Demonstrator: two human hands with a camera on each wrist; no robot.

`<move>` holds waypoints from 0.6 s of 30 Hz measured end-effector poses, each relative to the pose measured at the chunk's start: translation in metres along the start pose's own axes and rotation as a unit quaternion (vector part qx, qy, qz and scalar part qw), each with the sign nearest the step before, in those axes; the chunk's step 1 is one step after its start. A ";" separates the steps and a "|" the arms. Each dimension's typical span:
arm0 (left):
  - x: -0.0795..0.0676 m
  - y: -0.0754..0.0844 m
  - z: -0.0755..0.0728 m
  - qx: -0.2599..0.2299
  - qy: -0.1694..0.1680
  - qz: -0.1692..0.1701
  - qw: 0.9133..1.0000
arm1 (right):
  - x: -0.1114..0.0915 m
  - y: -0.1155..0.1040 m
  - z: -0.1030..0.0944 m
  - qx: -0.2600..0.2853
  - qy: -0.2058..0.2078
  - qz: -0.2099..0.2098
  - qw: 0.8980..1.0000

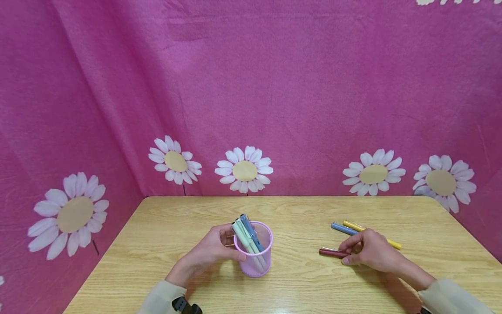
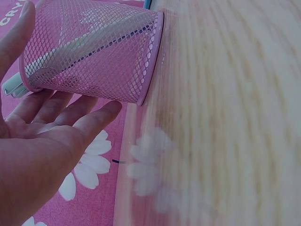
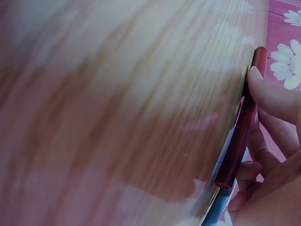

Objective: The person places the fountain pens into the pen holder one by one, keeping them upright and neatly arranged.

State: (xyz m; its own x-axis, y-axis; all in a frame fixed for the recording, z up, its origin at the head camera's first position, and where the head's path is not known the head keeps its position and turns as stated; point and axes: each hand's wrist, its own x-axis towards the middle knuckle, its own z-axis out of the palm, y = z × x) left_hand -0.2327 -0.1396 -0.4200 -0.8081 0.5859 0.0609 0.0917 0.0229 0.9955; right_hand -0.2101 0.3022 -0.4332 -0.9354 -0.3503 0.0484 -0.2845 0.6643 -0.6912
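Observation:
A pink-purple mesh pen holder (image 1: 256, 266) stands on the table with several pens in it, light green pens (image 1: 244, 237) and a blue one (image 1: 251, 231) leaning to the left. My left hand (image 1: 215, 246) holds its left side, thumb in front and fingers behind. In the left wrist view the fingers (image 2: 89, 115) lie along the mesh. Over on the right, my right hand (image 1: 372, 252) pinches a dark red pen (image 1: 328, 252) between thumb and fingers. That pen (image 3: 241, 136) is low over the table in the right wrist view; whether it touches the wood I cannot tell.
Just behind my right hand lie a blue pen (image 1: 342, 228) and a yellow pen (image 1: 394, 244), partly covered by it. The wooden table (image 1: 294, 296) ends at a pink cloth (image 1: 298, 109) with daisies, at the back and sides.

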 end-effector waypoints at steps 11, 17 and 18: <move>-0.001 0.001 0.000 0.010 0.013 -0.006 1.000 | 0.001 0.001 0.000 0.007 -0.006 0.000 1.000; -0.003 0.002 0.000 0.013 0.019 -0.011 1.000 | 0.001 0.001 -0.001 0.001 -0.007 0.002 1.000; -0.003 0.001 0.000 0.014 0.019 -0.011 1.000 | 0.001 0.001 -0.001 -0.001 -0.008 0.002 1.000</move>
State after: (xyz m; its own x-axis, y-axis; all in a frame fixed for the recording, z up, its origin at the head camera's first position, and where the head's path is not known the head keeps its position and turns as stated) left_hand -0.2300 -0.1414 -0.4189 -0.8318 0.5535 0.0416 0.0887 0.0586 0.9943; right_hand -0.2117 0.3032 -0.4334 -0.9334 -0.3572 0.0343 -0.2805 0.6668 -0.6905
